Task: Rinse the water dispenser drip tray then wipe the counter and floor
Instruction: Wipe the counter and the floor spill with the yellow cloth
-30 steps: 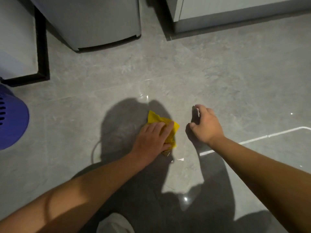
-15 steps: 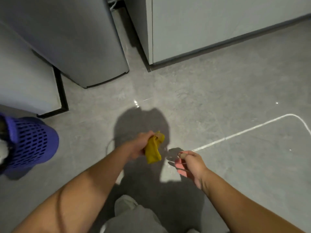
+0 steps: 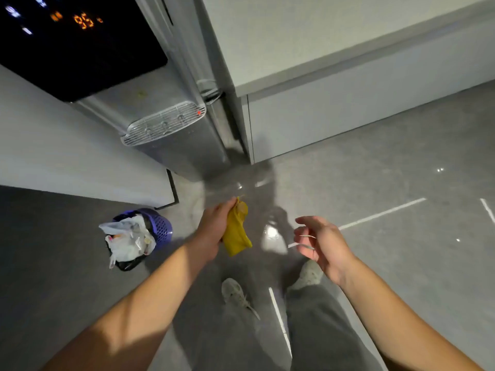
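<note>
Risen from the floor [image 3: 401,183], left hand [image 3: 214,228] grips yellow cloth [image 3: 235,234] dangling; right hand [image 3: 321,245], at 3 o'clock, relaxed, empty.

The tall silver water dispenser [image 3: 182,153] is cut off at the top edge, its orange display [image 3: 84,21] blurred; before it, the top of the crumpled yellow cloth [image 3: 235,236] hides inside the left hand [image 3: 214,228].

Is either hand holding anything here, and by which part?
The left hand holds the yellow cloth, its grip on the upper end; the rest hangs down. The right hand is open and looks empty.
</note>
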The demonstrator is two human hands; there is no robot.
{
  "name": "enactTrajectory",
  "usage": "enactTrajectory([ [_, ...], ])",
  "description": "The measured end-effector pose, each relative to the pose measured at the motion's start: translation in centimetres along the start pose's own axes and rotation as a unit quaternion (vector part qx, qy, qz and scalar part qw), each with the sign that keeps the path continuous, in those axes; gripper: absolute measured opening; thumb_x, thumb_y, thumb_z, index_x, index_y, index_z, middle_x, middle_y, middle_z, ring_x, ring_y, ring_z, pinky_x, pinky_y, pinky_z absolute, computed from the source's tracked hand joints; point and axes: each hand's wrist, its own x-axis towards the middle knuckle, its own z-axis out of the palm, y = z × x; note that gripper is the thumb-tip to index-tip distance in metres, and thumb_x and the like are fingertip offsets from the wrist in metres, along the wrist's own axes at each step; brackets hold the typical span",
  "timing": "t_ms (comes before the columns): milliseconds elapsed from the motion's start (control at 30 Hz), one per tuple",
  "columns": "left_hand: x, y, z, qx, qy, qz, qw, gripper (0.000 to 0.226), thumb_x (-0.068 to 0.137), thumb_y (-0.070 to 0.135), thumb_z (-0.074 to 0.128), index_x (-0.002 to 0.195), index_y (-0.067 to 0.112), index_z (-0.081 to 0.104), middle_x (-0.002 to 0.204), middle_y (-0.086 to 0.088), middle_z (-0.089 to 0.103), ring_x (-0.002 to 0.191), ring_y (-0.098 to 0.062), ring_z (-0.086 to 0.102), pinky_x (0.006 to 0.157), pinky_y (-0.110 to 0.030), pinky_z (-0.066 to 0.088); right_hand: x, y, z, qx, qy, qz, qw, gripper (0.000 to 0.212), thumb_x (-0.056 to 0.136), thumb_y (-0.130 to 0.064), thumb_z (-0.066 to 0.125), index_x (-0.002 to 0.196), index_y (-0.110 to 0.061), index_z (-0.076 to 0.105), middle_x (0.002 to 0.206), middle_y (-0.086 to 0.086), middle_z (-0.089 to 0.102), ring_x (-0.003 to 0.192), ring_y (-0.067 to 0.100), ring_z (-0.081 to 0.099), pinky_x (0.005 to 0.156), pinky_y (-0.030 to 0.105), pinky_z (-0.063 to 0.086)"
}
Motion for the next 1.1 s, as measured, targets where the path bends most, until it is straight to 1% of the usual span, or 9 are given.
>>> enactTrajectory([
  [67, -2.1, 4.2, 1.5, 0.004, -0.001, 0.026, 1.0, 0.023, 0.096, 0.038, 0.068, 0.091, 0.017, 0.076, 0.074, 0.003, 0.077, 0.064, -0.008, 0.072, 0.056, -0.021, 0.055, -1.9, -4.4, -0.6, 0.001, 0.002, -0.023, 1.0, 0.015, 0.098, -0.019, 0.06, 0.101, -0.007, 0.07, 0.071, 0.006, 0.066, 0.062, 0.019, 0.063, 0.051, 0.027, 0.049],
  [233, -4.0, 12.6, 7.0, 0.002, -0.017, 0.096, 0.995, 0.025, 0.1, 0.033, 0.063, 0.092, 0.012, 0.075, 0.071, 0.0, 0.072, 0.066, -0.013, 0.067, 0.06, -0.023, 0.053, -2.0, -15.8, -3.2, -0.031, -0.03, -0.117, 0.992, 0.019, 0.095, -0.027, 0.062, 0.082, -0.013, 0.064, 0.063, 0.001, 0.052, 0.055, 0.015, 0.047, 0.053, 0.029, 0.038],
  [300, -3.9, 15.6, 9.4, 0.009, -0.009, 0.104, 0.994, 0.028, 0.1, 0.033, 0.062, 0.089, 0.011, 0.075, 0.069, -0.001, 0.072, 0.067, -0.016, 0.066, 0.066, -0.028, 0.052, -1.0, -20.8, -4.4, -0.068, -0.036, -0.132, 0.988, 0.023, 0.098, -0.03, 0.06, 0.082, -0.015, 0.065, 0.063, 0.002, 0.053, 0.054, 0.014, 0.047, 0.054, 0.03, 0.039],
  [400, -3.0, 19.6, 12.2, 0.005, 0.011, 0.126, 0.992, 0.029, 0.1, 0.028, 0.063, 0.09, 0.005, 0.077, 0.067, 0.0, 0.074, 0.061, -0.009, 0.068, 0.057, -0.02, 0.052, 0.6, -28.1, -5.9, -0.128, -0.044, -0.164, 0.977, 0.023, 0.099, -0.031, 0.059, 0.084, -0.014, 0.065, 0.066, 0.005, 0.054, 0.056, 0.015, 0.048, 0.054, 0.03, 0.04],
  [533, -1.6, 25.4, 15.2, -0.046, 0.013, 0.144, 0.988, 0.038, 0.102, 0.027, 0.061, 0.105, -0.011, 0.071, 0.085, -0.018, 0.068, 0.079, -0.026, 0.063, 0.077, -0.038, 0.049, 2.9, -37.7, -6.7, -0.182, -0.031, -0.205, 0.961, 0.025, 0.101, -0.029, 0.058, 0.086, -0.01, 0.065, 0.064, 0.003, 0.053, 0.057, 0.016, 0.048, 0.056, 0.031, 0.04],
  [667, 2.0, 31.4, 16.9, -0.073, 0.034, 0.164, 0.983, 0.026, 0.1, 0.03, 0.062, 0.09, 0.009, 0.071, 0.077, -0.011, 0.062, 0.073, -0.022, 0.057, 0.069, -0.033, 0.045, 5.8, -45.6, -6.0, -0.2, -0.034, -0.229, 0.952, 0.023, 0.1, -0.027, 0.059, 0.083, -0.011, 0.063, 0.06, 0.001, 0.051, 0.051, 0.013, 0.045, 0.056, 0.031, 0.037],
  [800, 7.4, 37.0, 18.3, -0.092, 0.036, 0.157, 0.983, 0.039, 0.1, 0.029, 0.062, 0.066, 0.017, 0.077, 0.062, 0.0, 0.069, 0.054, -0.013, 0.064, 0.05, -0.021, 0.048, 9.9, -51.4, -4.3, -0.235, -0.028, -0.255, 0.938, 0.021, 0.099, -0.022, 0.06, 0.081, -0.011, 0.062, 0.061, 0.002, 0.054, 0.052, 0.016, 0.046, 0.054, 0.03, 0.037],
  [1000, 13.9, 42.8, 19.5, 0.044, 0.054, 0.225, 0.972, 0.036, 0.101, 0.04, 0.058, 0.084, 0.015, 0.078, 0.08, 0.002, 0.08, 0.075, -0.014, 0.074, 0.072, -0.031, 0.054, 16.4, -56.6, -2.5, -0.327, 0.022, -0.25, 0.911, 0.019, 0.096, -0.021, 0.065, 0.079, -0.013, 0.059, 0.059, 0.001, 0.063, 0.058, 0.021, 0.057, 0.055, 0.031, 0.047],
  [1100, 16.5, 44.6, 19.6, 0.183, 0.097, 0.24, 0.949, 0.035, 0.099, 0.048, 0.06, 0.094, 0.016, 0.071, 0.088, -0.004, 0.077, 0.089, -0.028, 0.071, 0.084, -0.042, 0.056, 19.5, -58.5, -1.6, -0.433, 0.055, -0.282, 0.854, 0.019, 0.089, -0.026, 0.073, 0.08, -0.014, 0.061, 0.073, 0.004, 0.07, 0.061, 0.018, 0.061, 0.063, 0.03, 0.049],
])
